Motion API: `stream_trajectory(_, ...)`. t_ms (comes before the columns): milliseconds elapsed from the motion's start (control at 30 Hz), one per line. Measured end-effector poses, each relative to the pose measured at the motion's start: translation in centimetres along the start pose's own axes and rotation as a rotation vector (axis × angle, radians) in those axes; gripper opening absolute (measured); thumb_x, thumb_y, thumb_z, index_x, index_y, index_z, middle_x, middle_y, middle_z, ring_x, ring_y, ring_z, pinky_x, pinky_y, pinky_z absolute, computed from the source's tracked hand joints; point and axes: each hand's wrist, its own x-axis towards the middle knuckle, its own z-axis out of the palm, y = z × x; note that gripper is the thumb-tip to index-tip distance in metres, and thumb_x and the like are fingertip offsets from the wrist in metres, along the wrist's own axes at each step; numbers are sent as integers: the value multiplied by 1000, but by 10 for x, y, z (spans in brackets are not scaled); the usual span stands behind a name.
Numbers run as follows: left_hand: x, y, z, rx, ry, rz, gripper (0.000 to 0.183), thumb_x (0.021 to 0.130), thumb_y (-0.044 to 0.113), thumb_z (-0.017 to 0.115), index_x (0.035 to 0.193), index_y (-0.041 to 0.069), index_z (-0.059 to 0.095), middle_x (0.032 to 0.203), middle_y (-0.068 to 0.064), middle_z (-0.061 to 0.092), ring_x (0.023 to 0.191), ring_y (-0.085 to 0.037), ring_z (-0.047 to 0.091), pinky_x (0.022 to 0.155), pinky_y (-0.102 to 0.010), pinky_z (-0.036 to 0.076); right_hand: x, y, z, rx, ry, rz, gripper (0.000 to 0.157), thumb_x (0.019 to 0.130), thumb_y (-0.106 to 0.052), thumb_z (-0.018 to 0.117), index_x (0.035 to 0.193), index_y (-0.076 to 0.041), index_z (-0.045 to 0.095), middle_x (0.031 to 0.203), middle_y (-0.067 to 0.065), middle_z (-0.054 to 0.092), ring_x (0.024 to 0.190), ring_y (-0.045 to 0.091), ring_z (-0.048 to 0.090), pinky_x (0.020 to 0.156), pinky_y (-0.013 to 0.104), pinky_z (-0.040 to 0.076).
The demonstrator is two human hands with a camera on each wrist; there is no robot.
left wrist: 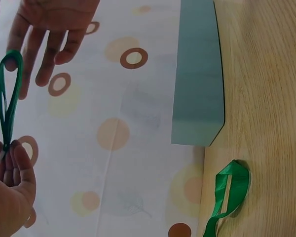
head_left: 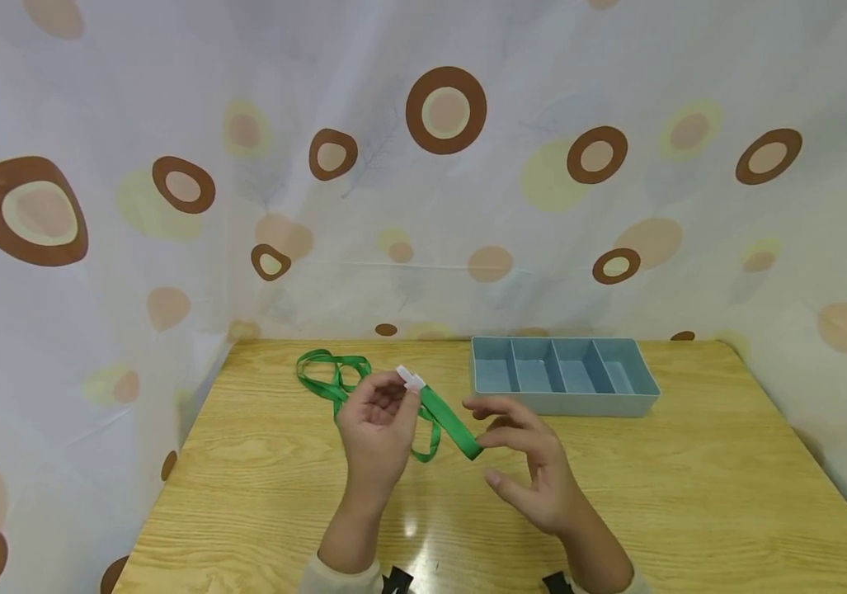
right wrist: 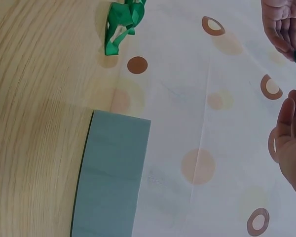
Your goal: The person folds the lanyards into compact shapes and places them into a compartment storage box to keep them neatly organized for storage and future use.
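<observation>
My left hand pinches a white plastic piece between thumb and fingers, at the end of a green ribbon. From that pinch a folded length of ribbon slants down to the right. It shows as a narrow loop in the left wrist view. My right hand is spread beside the loop's far end, thumb apart from the fingers, and one fingertip overlaps the loop in the left wrist view. More of the ribbon lies in loose coils on the table behind the left hand, which hides part of it.
A blue-grey tray with several compartments stands at the back of the wooden table, right of centre. Close behind the table hangs a white sheet patterned with brown and yellow rings, which also closes in both sides.
</observation>
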Motion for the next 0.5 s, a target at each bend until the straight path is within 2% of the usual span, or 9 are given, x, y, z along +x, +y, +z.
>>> stream_trajectory(100, -1, 1, 1, 23, -16, -63, 11, 94, -14, 66, 105, -12, 67, 100, -24, 69, 87, -15, 70, 75, -21, 62, 2, 0, -1, 38, -6, -30, 16, 101, -15, 65, 111, -8, 76, 148, 22, 62, 131, 27, 59, 91, 37, 50)
stream_trajectory(200, -2, 3, 4, 66, -47, -138, 10, 93, -12, 67, 103, -9, 69, 99, -23, 69, 86, -16, 71, 76, -23, 63, 2, 0, -1, 50, -5, -30, 19, 104, -19, 61, 99, -9, 76, 146, 20, 65, 131, 29, 58, 89, 40, 48)
stream_trajectory(367, -4, 5, 7, 148, -111, -258, 9, 93, -4, 70, 101, -1, 72, 97, -17, 72, 82, -17, 71, 75, -24, 63, 1, -1, 1, 98, -59, 3, 29, 106, -25, 55, 85, -12, 71, 138, 16, 72, 127, 31, 58, 102, 41, 47)
stream_trajectory(433, -5, 5, 8, 163, -119, -282, 10, 93, -3, 70, 102, 0, 73, 96, -15, 72, 82, -17, 72, 76, -25, 63, 0, -1, 1, 112, -92, 14, 30, 107, -26, 54, 85, -14, 70, 134, 15, 74, 124, 31, 59, 106, 42, 47)
stream_trajectory(500, -5, 5, 8, 170, -120, -290, 10, 93, -3, 70, 101, 1, 74, 96, -15, 73, 83, -18, 72, 76, -25, 63, -1, -1, 0, 122, -118, 28, 28, 107, -25, 53, 87, -14, 69, 131, 14, 74, 123, 31, 59, 105, 43, 48)
